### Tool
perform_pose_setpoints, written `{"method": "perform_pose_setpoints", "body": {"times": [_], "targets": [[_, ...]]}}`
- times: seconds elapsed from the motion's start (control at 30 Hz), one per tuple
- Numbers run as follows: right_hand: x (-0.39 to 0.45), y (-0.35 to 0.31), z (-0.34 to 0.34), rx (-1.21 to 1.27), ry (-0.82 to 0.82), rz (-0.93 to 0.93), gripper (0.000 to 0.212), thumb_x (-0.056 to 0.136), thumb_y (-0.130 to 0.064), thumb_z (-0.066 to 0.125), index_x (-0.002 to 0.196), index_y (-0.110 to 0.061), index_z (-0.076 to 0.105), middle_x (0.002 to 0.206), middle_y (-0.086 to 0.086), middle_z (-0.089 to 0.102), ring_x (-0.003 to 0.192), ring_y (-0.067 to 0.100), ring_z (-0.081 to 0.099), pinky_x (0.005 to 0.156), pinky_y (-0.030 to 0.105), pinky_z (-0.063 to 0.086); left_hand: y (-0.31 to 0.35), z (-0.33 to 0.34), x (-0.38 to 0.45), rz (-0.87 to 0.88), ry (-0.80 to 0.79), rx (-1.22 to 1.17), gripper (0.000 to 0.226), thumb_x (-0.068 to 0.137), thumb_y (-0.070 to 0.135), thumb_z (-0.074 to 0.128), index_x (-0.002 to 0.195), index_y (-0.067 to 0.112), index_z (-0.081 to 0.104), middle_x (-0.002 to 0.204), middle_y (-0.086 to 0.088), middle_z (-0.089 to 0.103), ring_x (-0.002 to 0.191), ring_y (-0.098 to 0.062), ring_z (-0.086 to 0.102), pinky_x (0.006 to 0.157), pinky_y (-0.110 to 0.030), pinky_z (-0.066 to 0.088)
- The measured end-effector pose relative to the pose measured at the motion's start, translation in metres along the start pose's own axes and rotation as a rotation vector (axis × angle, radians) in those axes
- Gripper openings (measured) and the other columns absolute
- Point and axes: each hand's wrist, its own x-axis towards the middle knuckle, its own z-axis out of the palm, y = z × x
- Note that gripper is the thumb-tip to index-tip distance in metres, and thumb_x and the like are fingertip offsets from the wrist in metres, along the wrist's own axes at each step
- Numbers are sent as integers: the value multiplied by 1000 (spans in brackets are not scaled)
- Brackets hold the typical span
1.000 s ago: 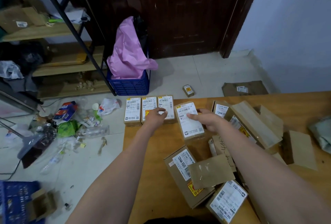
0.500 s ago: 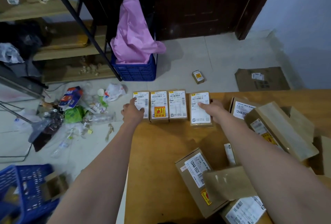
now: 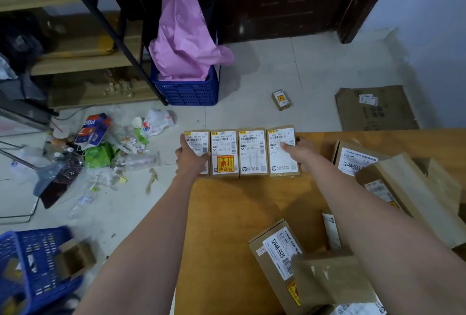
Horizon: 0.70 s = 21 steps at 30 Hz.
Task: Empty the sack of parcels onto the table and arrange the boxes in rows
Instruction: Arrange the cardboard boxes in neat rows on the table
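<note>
Several small label-topped boxes stand side by side in a row at the far left corner of the wooden table (image 3: pixel 227 214). My left hand (image 3: pixel 190 157) presses against the outer side of the leftmost box (image 3: pixel 199 138), thumb lying on its top. My right hand (image 3: pixel 301 151) holds the rightmost box (image 3: pixel 282 163), thumb on its label and fingers round its right side. Between them sit a box with a red-yellow sticker (image 3: pixel 224 153) and a plain-labelled one (image 3: pixel 253 152). Larger brown parcels (image 3: pixel 274 251) lie jumbled at the near right. No sack is in view.
More cartons (image 3: pixel 413 188) crowd the table's right side. On the floor beyond lie a small box (image 3: pixel 280 99), flattened cardboard (image 3: pixel 373 108), litter (image 3: pixel 100 151), and a blue crate (image 3: pixel 186 88) with a pink bag. A blue basket (image 3: pixel 32 264) sits at near left.
My right hand carried a small box to the row's right end and set it against the others. My left hand slid from the third box to the leftmost one.
</note>
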Motion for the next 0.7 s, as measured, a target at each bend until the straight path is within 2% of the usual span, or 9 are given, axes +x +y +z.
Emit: {"method": "perform_pose_setpoints", "body": {"times": [0.17, 0.4, 0.7], "targets": [[3, 1, 0, -52, 15, 21, 44, 90, -36, 68, 123, -10, 56, 125, 7, 64, 111, 30, 63, 81, 38, 53, -1, 2, 6, -21, -2, -5, 105, 83, 32, 76, 157, 21, 2, 149, -16, 28, 136, -41, 37, 107, -61, 36], [7, 7, 1, -52, 16, 28, 34, 91, -35, 67, 114, -10, 63, 114, 8, 69, 88, 25, 64, 71, 35, 54, -3, 3, 8, 6, 0, 2, 103, 84, 32, 76, 157, 20, 4, 148, -16, 31, 134, -39, 40, 107, -57, 40], [8, 8, 5, -88, 48, 22, 41, 92, -40, 64, 122, -11, 63, 118, 7, 68, 101, 27, 66, 86, 40, 57, -3, 4, 7, 13, 0, 14, 102, 85, 33, 74, 157, 20, 3, 149, -16, 30, 137, -40, 38, 108, -56, 38]]}}
